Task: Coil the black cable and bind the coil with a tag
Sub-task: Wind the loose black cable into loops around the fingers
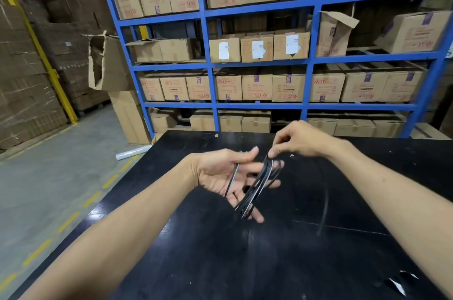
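Note:
The black cable (259, 182) is wound in several loops across the spread fingers of my left hand (225, 174), which is held palm up above the black table (196, 263). My right hand (299, 139) pinches the cable at the top of the loops with thumb and forefinger. A loose length of the cable (324, 204) curves from that pinch down over the table to the right, blurred. No tag is recognisable in view.
Blue shelving (213, 84) packed with cardboard boxes stands behind the table. A white roll (132, 152) lies on the concrete floor at the table's far left corner. Torn glossy scraps (402, 282) lie at the table's near right.

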